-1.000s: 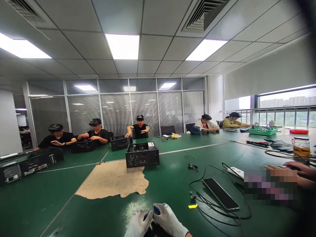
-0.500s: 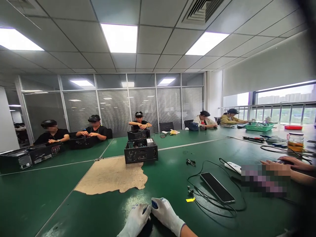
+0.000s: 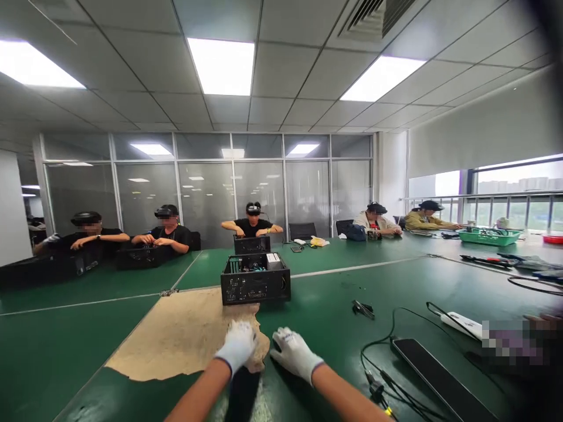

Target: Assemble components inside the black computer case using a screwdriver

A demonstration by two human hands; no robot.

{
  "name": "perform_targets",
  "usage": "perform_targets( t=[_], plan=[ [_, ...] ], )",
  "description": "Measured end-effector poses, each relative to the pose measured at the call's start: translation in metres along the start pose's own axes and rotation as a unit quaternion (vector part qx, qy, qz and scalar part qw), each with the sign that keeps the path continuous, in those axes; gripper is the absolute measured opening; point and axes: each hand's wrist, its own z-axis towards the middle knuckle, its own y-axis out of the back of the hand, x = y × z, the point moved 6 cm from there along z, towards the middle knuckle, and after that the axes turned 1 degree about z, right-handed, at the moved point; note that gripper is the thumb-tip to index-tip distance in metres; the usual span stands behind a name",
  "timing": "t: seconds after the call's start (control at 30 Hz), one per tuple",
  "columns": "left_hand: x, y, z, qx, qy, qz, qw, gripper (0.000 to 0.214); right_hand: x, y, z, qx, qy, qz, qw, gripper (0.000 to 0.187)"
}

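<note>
Head view. A black perforated sheet-metal computer case (image 3: 255,279) with its top open stands upright on the green-matted counter (image 3: 334,319). Its near edge rests on a worn tan patch (image 3: 176,334) of the mat.

The left hand (image 3: 238,346), in a white glove, hangs just in front of the case over the patch's ragged edge. Its fingers are curled under, so I cannot tell whether they grip anything. The right hand (image 3: 293,354), also gloved, is beside it with fingers loose and spread, holding nothing. Neither hand touches the case.

Judgement: the case is stiff and probably moderately heavy, and its thin metal edges may be sharp. Parts sit inside it, so hold it by both side walls low down, not by the open rim or the internals. The mat looks smooth, so the case should slide rather than tip.

Right of the case:
- a small black clip-like item (image 3: 363,309)
- black cables (image 3: 376,387)
- a flat black slab device (image 3: 440,381)
- a white power strip (image 3: 461,324)

Behind the case is a second black case (image 3: 251,244), then seated people wearing headsets and a glass partition wall. Window light comes from the far right.
</note>
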Motion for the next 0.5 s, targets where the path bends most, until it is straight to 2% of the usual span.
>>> perform_targets(
  t=[0.07,0.27,0.4,0.5],
  plan=[
    [0.026,0.014,0.030,-0.017,0.036,0.033,0.999,0.031,-0.004,0.014,0.025,0.057,0.002,-0.072,0.996,0.025],
    [0.095,0.056,0.125,-0.077,0.116,0.077,0.987,0.049,-0.049,0.053,0.124,0.067,-0.007,-0.097,0.993,0.037],
    [0.115,0.086,0.179,-0.109,0.116,0.081,0.984,0.057,-0.084,0.084,0.197,0.045,-0.013,-0.120,0.992,0.043],
    [0.121,0.095,0.219,-0.114,0.108,0.068,0.985,0.061,-0.105,0.101,0.246,0.030,-0.041,-0.131,0.990,0.047]
  ],
)
